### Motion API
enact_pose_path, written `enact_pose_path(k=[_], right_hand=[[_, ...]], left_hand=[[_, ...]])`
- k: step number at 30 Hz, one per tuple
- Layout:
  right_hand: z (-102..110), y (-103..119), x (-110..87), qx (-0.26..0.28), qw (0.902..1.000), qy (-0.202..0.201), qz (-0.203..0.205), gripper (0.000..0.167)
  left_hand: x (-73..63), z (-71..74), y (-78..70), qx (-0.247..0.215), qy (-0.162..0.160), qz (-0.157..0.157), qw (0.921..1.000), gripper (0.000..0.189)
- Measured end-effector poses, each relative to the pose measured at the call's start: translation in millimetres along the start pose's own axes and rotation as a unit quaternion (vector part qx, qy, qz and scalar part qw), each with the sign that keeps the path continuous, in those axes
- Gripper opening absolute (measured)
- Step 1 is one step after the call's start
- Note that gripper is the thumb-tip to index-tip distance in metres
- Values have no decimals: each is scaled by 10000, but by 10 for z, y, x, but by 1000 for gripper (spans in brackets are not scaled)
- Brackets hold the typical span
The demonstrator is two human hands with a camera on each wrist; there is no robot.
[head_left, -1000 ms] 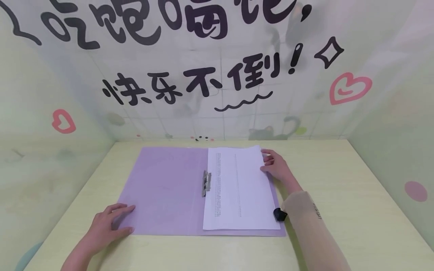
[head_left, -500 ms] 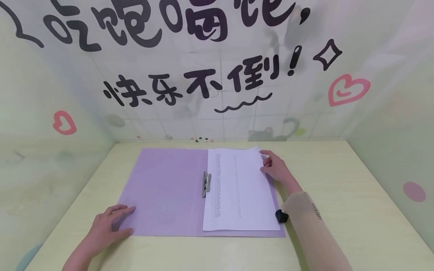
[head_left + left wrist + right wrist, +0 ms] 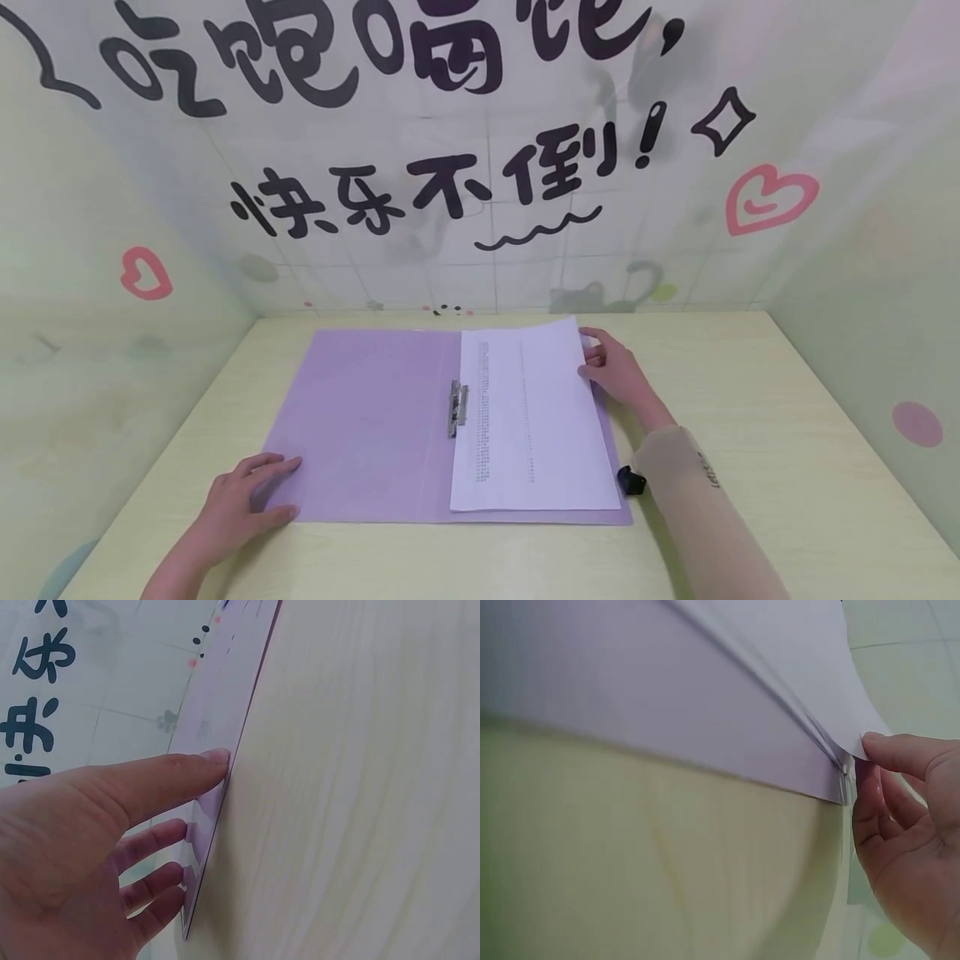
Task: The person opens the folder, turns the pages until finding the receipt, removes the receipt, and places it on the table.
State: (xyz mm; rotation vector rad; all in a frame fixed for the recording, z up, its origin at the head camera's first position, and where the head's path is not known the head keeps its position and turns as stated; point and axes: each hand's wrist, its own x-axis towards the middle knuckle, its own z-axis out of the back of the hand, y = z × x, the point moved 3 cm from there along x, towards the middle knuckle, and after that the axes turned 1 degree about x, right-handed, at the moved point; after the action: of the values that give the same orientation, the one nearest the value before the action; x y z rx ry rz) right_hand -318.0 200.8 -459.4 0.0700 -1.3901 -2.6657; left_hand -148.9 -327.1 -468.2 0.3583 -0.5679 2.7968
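A purple folder [image 3: 360,417] lies opened flat on the table, with a metal clip [image 3: 454,408] at its spine. White printed paper [image 3: 540,425] sits on its right half. My right hand [image 3: 617,367] pinches the paper's right edge near the far corner; in the right wrist view the thumb [image 3: 877,746] is on top of the curled-up top sheet [image 3: 817,675], fingers underneath. More sheets stay below, against the folder. My left hand [image 3: 236,504] rests with spread, relaxed fingers on the folder's left edge, its thumb [image 3: 214,761] along the near edge in the left wrist view.
The pale wooden table [image 3: 750,433] runs back to a patterned wall sheet [image 3: 420,275] with black lettering, and similar sheets rise at both sides. A small black object [image 3: 632,481] shows beside the right sleeve [image 3: 697,508], near the folder's right edge.
My right hand has shifted slightly right, and the paper's far right corner is lifted a little higher than before. My left hand stays in place on the folder.
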Motion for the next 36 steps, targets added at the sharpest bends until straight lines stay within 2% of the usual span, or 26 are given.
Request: enact_pose_path(k=[4,12,19,25,30,36], right_hand=[[17,54,-12,47,9997,-91,210,66],[55,130,-20,-177,9989,38,438,41],[107,135,16,-295,9983,150,470,39],[175,179,35,-414,9963,217,720,37],[263,299,75,-727,9903,417,1104,35],[382,490,152,-1042,9804,866,1430,38]], left_hand=[[-8,-2,6,-8,17,17,10000,60],[-11,11,-5,-11,-63,-43,10000,60],[-3,12,-1,-10,-61,-40,10000,60],[2,-1,-8,-22,-19,-50,10000,61],[-12,-7,-17,-44,144,92,9998,60],[-9,14,-24,-16,-9,11,10000,61]])
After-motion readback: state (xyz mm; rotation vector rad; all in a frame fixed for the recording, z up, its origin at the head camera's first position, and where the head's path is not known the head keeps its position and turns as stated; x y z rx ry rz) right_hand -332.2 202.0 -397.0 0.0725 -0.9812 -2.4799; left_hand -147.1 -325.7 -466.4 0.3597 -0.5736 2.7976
